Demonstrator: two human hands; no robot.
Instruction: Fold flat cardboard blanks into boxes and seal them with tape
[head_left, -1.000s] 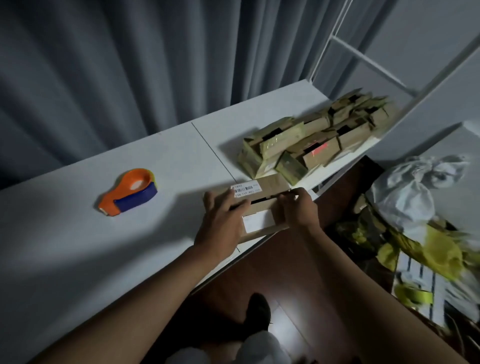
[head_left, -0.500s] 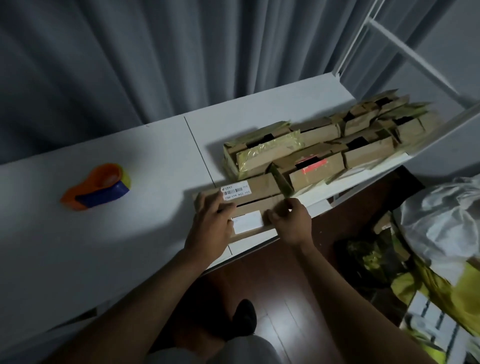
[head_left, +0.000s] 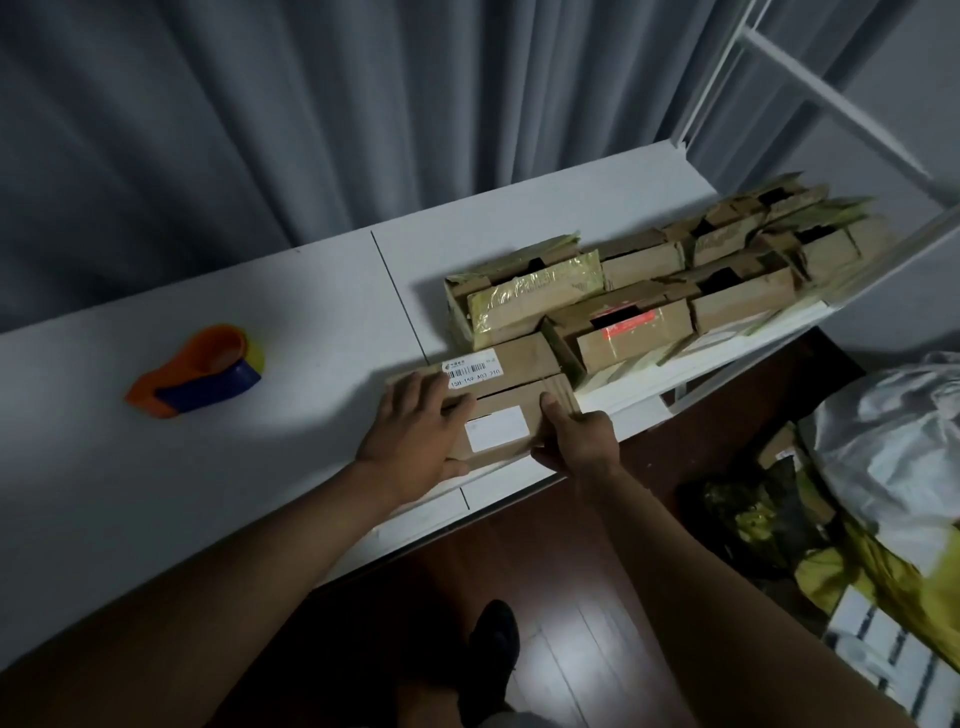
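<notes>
A small brown cardboard box (head_left: 511, 384) with a barcode label and a blank white label lies near the front edge of the white table (head_left: 218, 467). My left hand (head_left: 415, 431) lies flat over its left end, fingers spread on the top flaps. My right hand (head_left: 576, 434) grips the box's right end, thumb pressing on the top flap. An orange and blue tape dispenser (head_left: 200, 371) sits on the table well to the left, apart from both hands.
Several folded cardboard boxes (head_left: 649, 296) crowd the table's right part, right behind the held box. A white metal frame (head_left: 810, 93) rises at the right. Bags and clutter (head_left: 883, 493) lie on the dark wood floor to the right. Grey curtains hang behind.
The top flaps of the box have come down closer together. My right hand moved from the far right corner to the near right end. The view shifted right.
</notes>
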